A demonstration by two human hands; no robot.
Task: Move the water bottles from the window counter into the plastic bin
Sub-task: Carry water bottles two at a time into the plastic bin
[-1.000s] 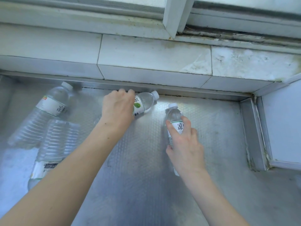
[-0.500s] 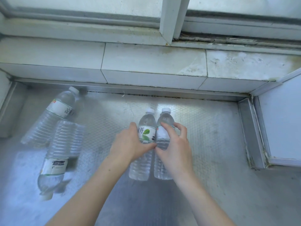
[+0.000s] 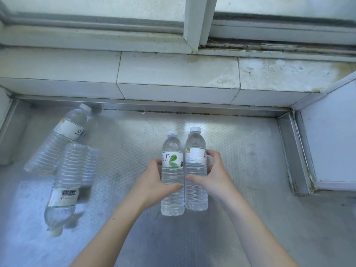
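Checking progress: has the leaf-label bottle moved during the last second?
Yes. The leaf-label bottle left its spot by the back rail, came toward the person, and is now beside the other bottle, held by the left hand.

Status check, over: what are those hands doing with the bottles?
Left hand grips leaf-label bottle. Right hand grips second bottle. Two bottles still lying left. Bin unseen.

Four clear plastic water bottles with white caps are present. Two are upright and side by side: the leaf-label bottle (image 3: 172, 170) and the white-label bottle (image 3: 196, 166). Two lie flat at the left: the far bottle (image 3: 61, 137) and the near bottle (image 3: 65, 187). Two bare hands are in view: left hand (image 3: 154, 182), right hand (image 3: 215, 176). One textured metal worktop (image 3: 250, 160).
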